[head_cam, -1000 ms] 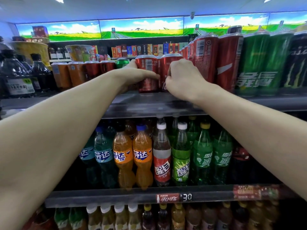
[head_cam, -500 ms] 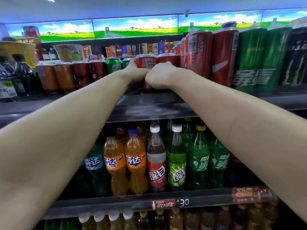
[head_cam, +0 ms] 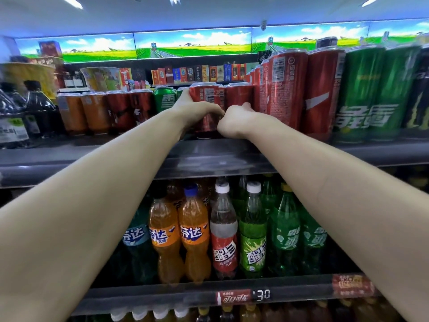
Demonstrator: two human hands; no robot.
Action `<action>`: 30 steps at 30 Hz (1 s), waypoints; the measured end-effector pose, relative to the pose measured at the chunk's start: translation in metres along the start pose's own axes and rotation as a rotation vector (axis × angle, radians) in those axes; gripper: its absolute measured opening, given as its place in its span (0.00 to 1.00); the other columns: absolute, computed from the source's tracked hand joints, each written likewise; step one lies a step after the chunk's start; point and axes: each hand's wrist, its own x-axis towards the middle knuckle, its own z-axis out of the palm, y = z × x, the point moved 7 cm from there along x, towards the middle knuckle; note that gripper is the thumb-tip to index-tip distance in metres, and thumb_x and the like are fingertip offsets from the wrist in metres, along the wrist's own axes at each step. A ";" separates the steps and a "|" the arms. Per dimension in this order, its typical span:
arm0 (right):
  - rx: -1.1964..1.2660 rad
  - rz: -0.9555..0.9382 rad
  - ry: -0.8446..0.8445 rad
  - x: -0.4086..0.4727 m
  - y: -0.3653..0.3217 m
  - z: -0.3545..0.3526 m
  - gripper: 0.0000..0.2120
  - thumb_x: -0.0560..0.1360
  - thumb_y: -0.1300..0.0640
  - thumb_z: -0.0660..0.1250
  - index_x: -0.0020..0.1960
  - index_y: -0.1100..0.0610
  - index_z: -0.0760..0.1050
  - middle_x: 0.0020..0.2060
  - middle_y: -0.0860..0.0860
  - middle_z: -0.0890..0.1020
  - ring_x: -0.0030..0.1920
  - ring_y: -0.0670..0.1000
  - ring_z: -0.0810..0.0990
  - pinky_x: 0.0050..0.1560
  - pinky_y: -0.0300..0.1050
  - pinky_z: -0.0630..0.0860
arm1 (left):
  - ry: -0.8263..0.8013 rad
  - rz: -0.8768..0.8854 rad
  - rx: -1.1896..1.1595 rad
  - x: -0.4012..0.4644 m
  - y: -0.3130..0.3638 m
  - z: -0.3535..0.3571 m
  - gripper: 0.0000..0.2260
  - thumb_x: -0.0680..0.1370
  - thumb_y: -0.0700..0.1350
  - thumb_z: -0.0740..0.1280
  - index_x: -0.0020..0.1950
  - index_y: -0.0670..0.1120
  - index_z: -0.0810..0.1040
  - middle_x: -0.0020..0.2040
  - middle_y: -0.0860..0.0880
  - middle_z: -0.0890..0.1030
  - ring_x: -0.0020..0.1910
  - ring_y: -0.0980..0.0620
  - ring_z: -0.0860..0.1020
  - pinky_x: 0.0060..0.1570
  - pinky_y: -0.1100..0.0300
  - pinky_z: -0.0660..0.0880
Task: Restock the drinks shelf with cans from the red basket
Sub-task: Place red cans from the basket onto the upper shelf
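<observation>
Both arms reach up to the top shelf [head_cam: 209, 156]; the left hand [head_cam: 197, 110] is wrapped round a short red can [head_cam: 205, 98] that stands on the shelf, as it was half a second ago; the right hand [head_cam: 236, 120], which lay over the next red can [head_cam: 239, 94] a second ago, now sits lower, curled in a fist beside the left hand; I cannot tell if it holds anything; the two hands touch.

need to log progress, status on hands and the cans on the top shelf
Left hand grips short red can on top shelf. Right hand curled against second red can, grip unclear. Tall red cans crowd the right.
</observation>
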 end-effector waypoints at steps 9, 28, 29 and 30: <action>0.169 -0.058 -0.040 0.005 -0.009 0.001 0.25 0.85 0.59 0.53 0.80 0.65 0.56 0.77 0.64 0.62 0.75 0.61 0.66 0.72 0.52 0.67 | -0.018 -0.017 -0.016 -0.005 0.001 0.000 0.27 0.66 0.43 0.81 0.62 0.50 0.78 0.52 0.47 0.86 0.49 0.49 0.87 0.46 0.53 0.85; 0.323 -0.291 0.426 -0.058 -0.004 -0.014 0.24 0.77 0.65 0.59 0.73 0.61 0.66 0.67 0.59 0.70 0.63 0.62 0.73 0.61 0.53 0.72 | -0.121 0.036 0.398 -0.025 0.015 -0.003 0.17 0.70 0.40 0.69 0.59 0.42 0.78 0.54 0.37 0.85 0.51 0.41 0.85 0.58 0.45 0.83; 0.307 -0.302 0.442 -0.060 -0.004 -0.013 0.23 0.77 0.65 0.59 0.72 0.62 0.67 0.67 0.59 0.69 0.63 0.61 0.73 0.62 0.53 0.72 | -0.142 0.063 0.431 -0.027 0.017 -0.002 0.16 0.70 0.39 0.70 0.58 0.43 0.80 0.53 0.39 0.86 0.54 0.41 0.85 0.61 0.43 0.81; 0.291 -0.310 0.455 -0.061 -0.004 -0.012 0.21 0.78 0.66 0.59 0.71 0.62 0.69 0.67 0.59 0.68 0.62 0.61 0.73 0.62 0.51 0.71 | -0.153 0.086 0.470 -0.029 0.019 0.000 0.16 0.73 0.40 0.71 0.60 0.43 0.80 0.54 0.40 0.86 0.55 0.41 0.85 0.62 0.44 0.80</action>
